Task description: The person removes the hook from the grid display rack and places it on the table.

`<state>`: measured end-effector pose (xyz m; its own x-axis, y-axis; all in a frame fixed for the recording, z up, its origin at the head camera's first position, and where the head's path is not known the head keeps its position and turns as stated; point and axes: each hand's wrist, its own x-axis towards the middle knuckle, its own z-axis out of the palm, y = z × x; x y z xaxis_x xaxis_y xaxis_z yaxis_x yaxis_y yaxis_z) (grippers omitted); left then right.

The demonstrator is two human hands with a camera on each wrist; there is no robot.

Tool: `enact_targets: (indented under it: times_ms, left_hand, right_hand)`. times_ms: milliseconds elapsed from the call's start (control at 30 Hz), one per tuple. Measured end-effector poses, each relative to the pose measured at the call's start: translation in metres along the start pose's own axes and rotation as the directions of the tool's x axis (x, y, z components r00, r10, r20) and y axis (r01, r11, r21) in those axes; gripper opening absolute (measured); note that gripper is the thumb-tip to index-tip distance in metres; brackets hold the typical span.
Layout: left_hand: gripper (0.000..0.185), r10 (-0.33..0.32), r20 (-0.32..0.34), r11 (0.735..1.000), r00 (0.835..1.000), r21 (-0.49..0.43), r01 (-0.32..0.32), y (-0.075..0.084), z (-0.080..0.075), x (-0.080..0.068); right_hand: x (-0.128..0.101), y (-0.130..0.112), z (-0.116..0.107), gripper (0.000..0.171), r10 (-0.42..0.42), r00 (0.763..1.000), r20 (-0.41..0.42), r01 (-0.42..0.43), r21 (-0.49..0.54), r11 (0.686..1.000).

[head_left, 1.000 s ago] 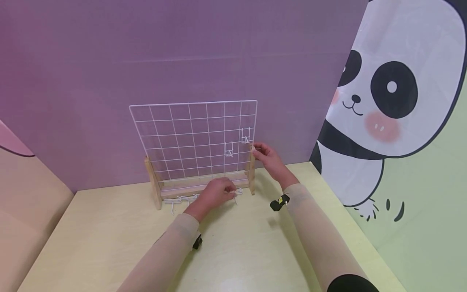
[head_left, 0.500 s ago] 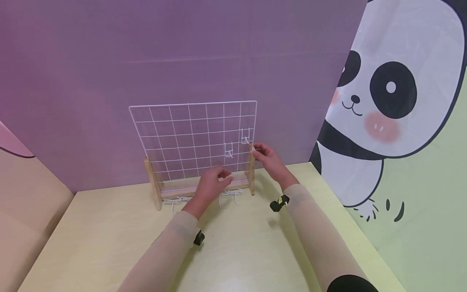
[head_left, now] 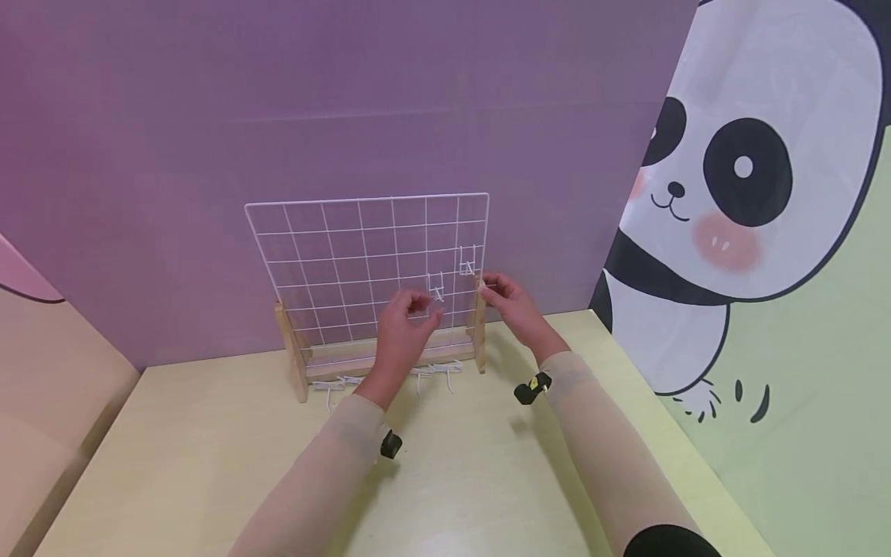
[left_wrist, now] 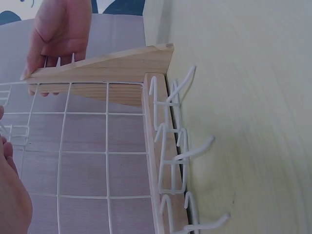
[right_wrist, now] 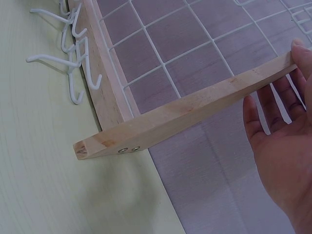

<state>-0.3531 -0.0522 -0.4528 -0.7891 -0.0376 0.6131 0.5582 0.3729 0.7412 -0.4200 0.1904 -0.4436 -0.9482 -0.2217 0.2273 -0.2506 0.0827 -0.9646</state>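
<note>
A white wire grid panel (head_left: 369, 199) stands upright in a wooden stand (head_left: 348, 360) at the back of the yellow table (head_left: 452, 480). Two white hooks (head_left: 468, 261) hang on its right side. My left hand (head_left: 419, 305) is raised in front of the grid beside the lower hung hook (head_left: 435, 287), its fingertips pinched together, seemingly on a small white hook. My right hand (head_left: 490, 286) grips the top of the stand's right wooden upright (head_left: 479, 333), thumb in front and fingers (right_wrist: 280, 105) behind the wires. Several loose white hooks (head_left: 435, 371) lie along the stand's base.
A purple wall (head_left: 348, 93) rises directly behind the grid, and a panda-printed wall (head_left: 731, 193) closes the right side. More loose hooks (head_left: 334, 383) lie near the stand's left foot. The table's right edge (head_left: 668, 402) runs close to my right forearm.
My left hand has risen from the loose hooks on the table up to the grid near the lower hung hook. My right hand has stayed on the upright.
</note>
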Motion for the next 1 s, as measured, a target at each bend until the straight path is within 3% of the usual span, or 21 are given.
enact_targets:
  times_ms: [467,767,1000]
  left_hand:
    - [0.022,0.131,0.027,0.991,0.991,0.022,-0.132,0.008,0.004,0.012]
    - [0.017,0.097,0.009,0.995,0.995,0.024,-0.097,0.006,0.006,0.015]
    - [0.014,0.148,-0.022,0.988,0.989,0.045,-0.147,0.006,0.005,0.014]
  right_hand:
    - [-0.002,-0.002,0.0,0.034,0.005,1.0,0.002,-0.005,-0.005,1.0]
    - [-0.001,-0.001,-0.002,0.034,0.021,1.0,0.005,-0.02,-0.021,1.0]
    - [0.0,0.0,-0.003,0.034,0.015,1.0,0.006,-0.015,0.0,1.0]
